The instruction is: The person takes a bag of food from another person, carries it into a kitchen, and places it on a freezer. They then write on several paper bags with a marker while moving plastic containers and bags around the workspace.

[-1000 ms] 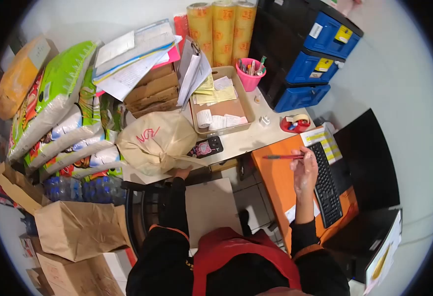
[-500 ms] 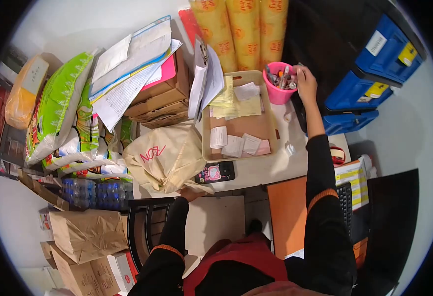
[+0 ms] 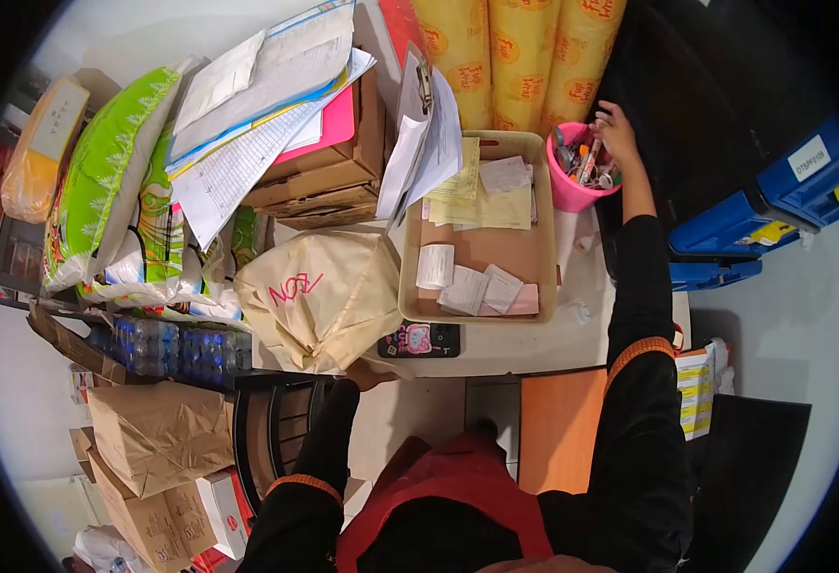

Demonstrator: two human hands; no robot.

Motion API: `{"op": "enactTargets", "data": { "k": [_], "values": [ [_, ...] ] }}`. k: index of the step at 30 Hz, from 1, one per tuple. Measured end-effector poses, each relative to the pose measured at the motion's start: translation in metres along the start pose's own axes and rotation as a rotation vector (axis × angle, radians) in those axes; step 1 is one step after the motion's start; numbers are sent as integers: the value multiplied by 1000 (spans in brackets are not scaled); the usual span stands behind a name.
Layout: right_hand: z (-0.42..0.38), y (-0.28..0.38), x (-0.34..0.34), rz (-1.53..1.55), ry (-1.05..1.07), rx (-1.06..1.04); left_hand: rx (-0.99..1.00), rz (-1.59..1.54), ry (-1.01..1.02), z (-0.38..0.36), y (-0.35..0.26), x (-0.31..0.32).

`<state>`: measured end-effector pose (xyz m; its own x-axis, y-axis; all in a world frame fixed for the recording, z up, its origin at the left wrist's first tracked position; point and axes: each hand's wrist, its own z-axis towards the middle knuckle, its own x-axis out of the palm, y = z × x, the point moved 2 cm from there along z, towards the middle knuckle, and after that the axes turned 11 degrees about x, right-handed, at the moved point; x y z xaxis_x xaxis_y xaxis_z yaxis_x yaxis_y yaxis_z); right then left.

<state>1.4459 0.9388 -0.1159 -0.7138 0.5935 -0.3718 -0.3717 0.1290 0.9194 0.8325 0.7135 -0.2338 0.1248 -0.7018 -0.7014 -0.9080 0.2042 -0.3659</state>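
My right hand [image 3: 616,136] is at the far right rim of a pink bucket [image 3: 580,196], its fingers bent and apart above the contents. Pens and markers [image 3: 586,164] fill the bucket, with other small items too jumbled to name. My left hand [image 3: 371,374] is at the table's front edge, beside a beige cloth bag [image 3: 329,296] with red lettering; the bag's lower edge covers part of its fingers. Right of that hand lies a phone [image 3: 421,340] in a black case with a pink cartoon picture. A beige tray [image 3: 547,277] holding paper slips sits left of the bucket.
Stacked papers and folders [image 3: 257,115] lie on cardboard boxes [image 3: 333,177] at the back left. Yellow printed rolls [image 3: 524,67] stand behind the tray. Blue bins [image 3: 801,181] are at right. Bottle packs [image 3: 180,349] and a black chair [image 3: 281,420] are at left.
My right hand has lifted from the bucket's side rim toward its far side, fingers more spread. The view has shifted, so the table's things appear larger. The left hand stays by the bag.
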Motion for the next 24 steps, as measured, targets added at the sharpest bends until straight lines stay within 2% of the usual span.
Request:
{"op": "enactTargets", "data": {
  "k": [1, 2, 5, 6, 9, 10, 14, 18, 21, 24],
  "values": [
    [5, -1, -4, -8, -43, -51, 11, 5, -26, 5, 7, 7],
    [10, -3, -12, -237, -116, -59, 22, 9, -50, 12, 20, 19],
    [-17, 31, -7, -866, 21, -53, 37, -43, -7, 19, 38, 35],
    [-15, 19, 4, -935, 78, -30, 41, -70, 20, 22, 41, 36],
    [-19, 0, 27, -1026, 80, 134, 114, -45, -31, 32, 59, 49],
    [-18, -7, 31, -981, 89, 147, 197, -76, -190, 26, 48, 41],
    [-23, 4, 23, -834, 186, 256, 55, -39, -99, 31, 59, 54],
    [-27, 26, 2, -749, 80, 31, 163, -103, -191, 32, 57, 54],
    [-27, 46, -13, -600, -18, -75, 148, -191, -240, 29, 57, 54],
    [-35, 73, -25, -523, -52, -66, 71, -80, -168, 29, 53, 51]
  ]
}}
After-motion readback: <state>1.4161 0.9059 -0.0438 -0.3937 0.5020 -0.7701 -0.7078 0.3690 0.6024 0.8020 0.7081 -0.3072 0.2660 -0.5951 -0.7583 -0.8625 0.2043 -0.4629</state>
